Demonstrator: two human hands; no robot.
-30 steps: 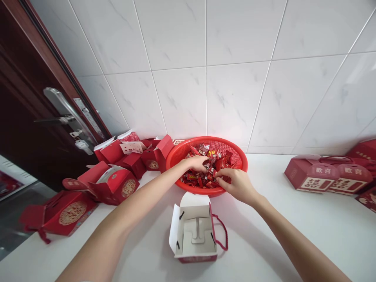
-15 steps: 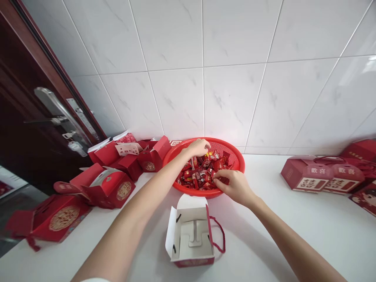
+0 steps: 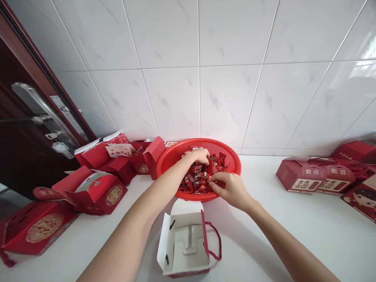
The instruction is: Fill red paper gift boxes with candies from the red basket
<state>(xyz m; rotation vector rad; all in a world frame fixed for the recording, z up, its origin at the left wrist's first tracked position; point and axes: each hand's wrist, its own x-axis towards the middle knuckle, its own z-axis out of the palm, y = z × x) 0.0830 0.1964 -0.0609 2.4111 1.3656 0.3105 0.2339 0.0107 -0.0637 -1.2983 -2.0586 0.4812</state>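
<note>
Wrapped candies (image 3: pixel 196 181) lie in the red basket (image 3: pixel 168 161), none yet in the open gift box (image 3: pixel 179 256); left hand (image 3: pixel 202 156) and right hand (image 3: pixel 232 188) curl half-closed there, holding what, I cannot tell.

On a white counter (image 3: pixel 308 231), a red plastic basket (image 3: pixel 167 160) holds red-wrapped sweets (image 3: pixel 199 178). A person's left hand (image 3: pixel 201 156) dips among them; the right hand (image 3: pixel 230 186) has fingertips at the nearer sweets. In front, an open white-lined box (image 3: pixel 189 250); leftward, red cartons (image 3: pixel 101 192).

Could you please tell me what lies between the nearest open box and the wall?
The head view shows a red basket of wrapped sweets, the left hand and right hand over it.
</note>
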